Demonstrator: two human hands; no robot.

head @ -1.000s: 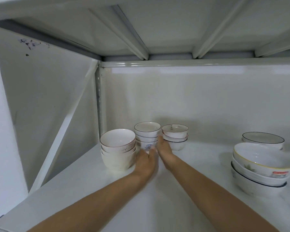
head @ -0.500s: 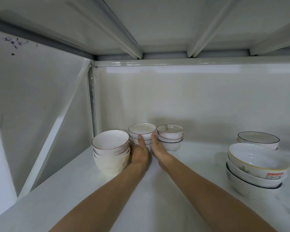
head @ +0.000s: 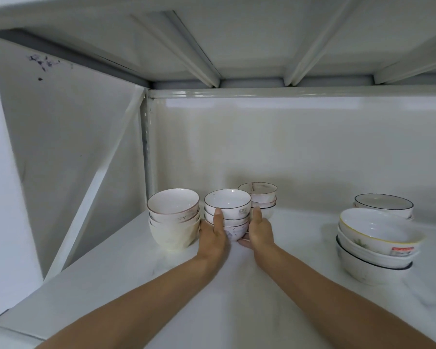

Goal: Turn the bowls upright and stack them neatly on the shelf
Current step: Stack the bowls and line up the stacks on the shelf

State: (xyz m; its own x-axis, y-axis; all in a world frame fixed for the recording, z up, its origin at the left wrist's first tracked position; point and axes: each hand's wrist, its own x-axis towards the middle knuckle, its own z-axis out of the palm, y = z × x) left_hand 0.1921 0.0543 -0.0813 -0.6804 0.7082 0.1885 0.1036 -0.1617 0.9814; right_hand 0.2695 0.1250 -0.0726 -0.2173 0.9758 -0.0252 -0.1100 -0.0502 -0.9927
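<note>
Positioning step: left hand [head: 213, 238] and right hand [head: 259, 231] cupping middle stack [head: 227, 214], fingers curled round it. Next: square beside left stack [head: 174, 217], release.

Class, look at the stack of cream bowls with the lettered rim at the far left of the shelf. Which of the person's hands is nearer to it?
Left. The left hand lies right beside the stack of cream bowls with the lettered rim, gripping the neighbouring stack of dark-rimmed white bowls; the right hand holds that stack's far side.
</note>
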